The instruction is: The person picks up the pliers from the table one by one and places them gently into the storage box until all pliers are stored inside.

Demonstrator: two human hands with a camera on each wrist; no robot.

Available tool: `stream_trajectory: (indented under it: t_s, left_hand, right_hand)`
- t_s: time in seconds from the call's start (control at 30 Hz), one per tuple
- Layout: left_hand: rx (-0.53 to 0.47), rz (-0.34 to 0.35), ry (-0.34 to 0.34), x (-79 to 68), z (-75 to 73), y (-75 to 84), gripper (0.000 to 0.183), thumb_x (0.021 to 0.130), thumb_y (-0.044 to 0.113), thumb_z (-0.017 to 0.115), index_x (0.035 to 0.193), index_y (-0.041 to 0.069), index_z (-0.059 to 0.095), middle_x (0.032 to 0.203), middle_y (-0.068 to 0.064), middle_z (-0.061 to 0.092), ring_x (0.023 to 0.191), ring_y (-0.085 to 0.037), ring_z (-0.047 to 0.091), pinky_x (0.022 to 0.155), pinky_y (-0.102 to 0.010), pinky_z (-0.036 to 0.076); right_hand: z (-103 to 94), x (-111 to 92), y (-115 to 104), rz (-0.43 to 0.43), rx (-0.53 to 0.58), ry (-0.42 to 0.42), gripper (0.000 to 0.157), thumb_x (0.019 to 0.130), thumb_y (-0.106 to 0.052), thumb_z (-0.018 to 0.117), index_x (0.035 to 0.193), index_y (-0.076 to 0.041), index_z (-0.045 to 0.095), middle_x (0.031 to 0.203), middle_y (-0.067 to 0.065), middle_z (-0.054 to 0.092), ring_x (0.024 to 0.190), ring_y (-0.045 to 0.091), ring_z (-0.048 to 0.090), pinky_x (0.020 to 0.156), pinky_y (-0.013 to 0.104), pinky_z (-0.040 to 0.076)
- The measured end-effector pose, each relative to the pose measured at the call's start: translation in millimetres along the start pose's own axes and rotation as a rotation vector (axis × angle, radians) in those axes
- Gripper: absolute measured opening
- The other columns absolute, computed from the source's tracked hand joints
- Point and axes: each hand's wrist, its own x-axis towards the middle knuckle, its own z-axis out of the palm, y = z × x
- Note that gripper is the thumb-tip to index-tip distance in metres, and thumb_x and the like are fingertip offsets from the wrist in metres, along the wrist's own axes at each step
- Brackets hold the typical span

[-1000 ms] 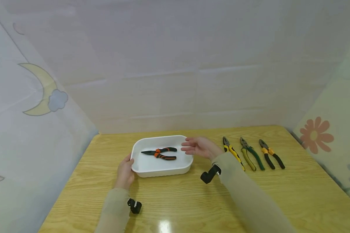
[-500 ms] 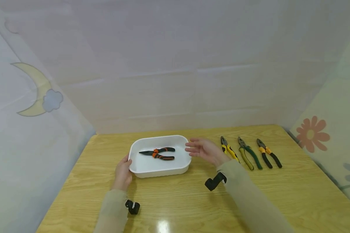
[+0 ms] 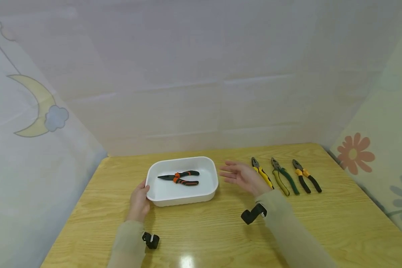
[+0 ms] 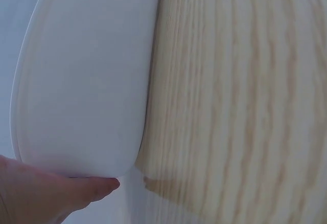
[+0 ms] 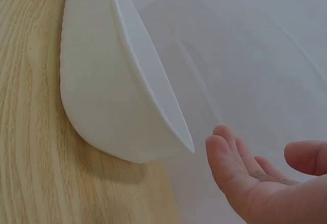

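A white rectangular tray (image 3: 182,201) with rounded corners sits on the table. Inside it lies a pair of long-nose pliers (image 3: 177,176) with black and orange handles, nose to the left. My left hand (image 3: 139,203) grips the tray's left end, thumb at the rim; its other fingers are mostly hidden. In the left wrist view, a digit (image 4: 97,189) presses against the tray's end wall. To the right of the tray, my right hand (image 3: 243,177) is held with fingers spread loosely, touching nothing. The right wrist view shows its fingertips (image 5: 217,144) apart from the rim.
Three pairs of pliers lie in a row on the right: a yellow-and-black one (image 3: 264,175), a green-handled one (image 3: 288,178) and an orange-and-black one (image 3: 308,178). The wooden table (image 3: 201,234) meets a pale cloth backdrop (image 3: 187,111) behind.
My right hand has drawn back to the right, from the tray's right rim to a short gap beside it. My left hand keeps its hold, and the pliers stay in the tray.
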Motion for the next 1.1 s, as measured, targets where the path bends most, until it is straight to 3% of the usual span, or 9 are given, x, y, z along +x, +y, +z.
stream_trajectory:
  t_s: [0.43, 0.67, 0.93, 1.1]
  left_hand:
    - [-0.012, 0.008, -0.024, -1.7, -0.3, 0.3, 0.049, 0.104, -0.001, 0.023, 0.149, -0.012, 0.008, 0.158, -0.025, 0.004, 0.144, -0.033, 0.008, 0.119, -0.039, 0.013]
    - [-0.014, -0.007, -0.017, -2.0, -2.3, -1.1, 0.049, 0.104, 0.0, 0.024, 0.149, -0.011, 0.009, 0.158, -0.024, 0.006, 0.144, -0.032, 0.01, 0.119, -0.038, 0.014]
    - [-0.01, -0.007, -0.019, -5.1, -1.3, -1.0, 0.049, 0.104, 0.001, 0.024, 0.149, -0.011, 0.01, 0.158, -0.024, 0.006, 0.144, -0.031, 0.01, 0.118, -0.037, 0.015]
    - [-0.023, -0.016, -0.021, -7.2, -1.3, 0.6, 0.05, 0.104, 0.001, 0.024, 0.15, -0.01, 0.008, 0.159, -0.023, 0.005, 0.145, -0.03, 0.008, 0.119, -0.037, 0.013]
  right_hand:
    - [-20.3, -21, 5, -0.059, -0.135, 0.11, 0.05, 0.106, -0.01, 0.034, 0.15, 0.007, 0.02, 0.15, 0.031, 0.027, 0.133, 0.039, 0.039, 0.106, 0.042, 0.042]
    - [-28.5, -36, 3, -0.094, -0.243, 0.167, 0.051, 0.105, -0.012, 0.038, 0.15, 0.007, 0.021, 0.15, 0.03, 0.03, 0.128, 0.032, 0.048, 0.095, 0.03, 0.05]
    - [-41.1, -45, 6, -0.131, -0.52, 0.323, 0.051, 0.104, -0.011, 0.038, 0.149, 0.009, 0.023, 0.15, 0.03, 0.029, 0.134, 0.043, 0.032, 0.107, 0.057, 0.033]
    - [-47.4, -47, 7, -0.121, -0.6, 0.327, 0.052, 0.105, -0.011, 0.036, 0.149, 0.012, 0.019, 0.151, 0.033, 0.02, 0.138, 0.046, 0.023, 0.112, 0.058, 0.025]
